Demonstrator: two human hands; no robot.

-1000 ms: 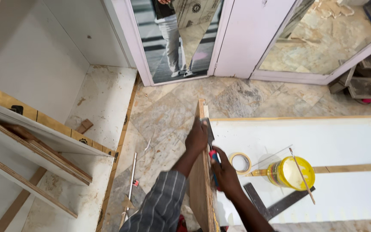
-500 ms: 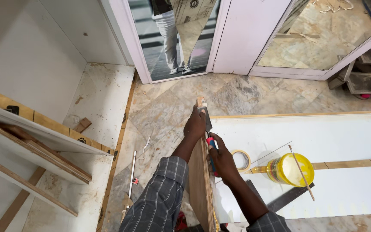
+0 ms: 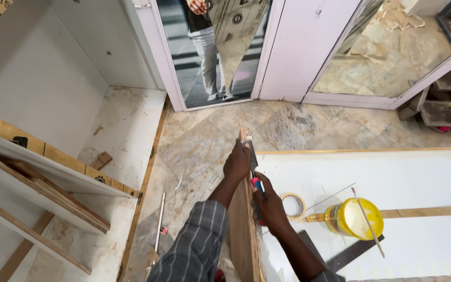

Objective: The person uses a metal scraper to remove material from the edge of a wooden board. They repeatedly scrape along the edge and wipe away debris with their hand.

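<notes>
Plywood board (image 3: 244, 230) stands on edge at my six o'clock, against the white surface (image 3: 418, 183). My left hand (image 3: 237, 164) clamps its top edge; my right hand (image 3: 269, 201) grips a red-and-blue-handled tool (blade type unclear). I judge trimming underway; next needs a steady stroke toward twelve.

Bright even light, sharp, wide-angle edge distortion

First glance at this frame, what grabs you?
Centre frame, two hands work on a wooden board standing on edge: the left hand grips its top edge, and the right hand holds a red-and-blue-handled tool against it. To the right, a yellow open tub with a stick sits on a white panel, beside a tape roll.
</notes>
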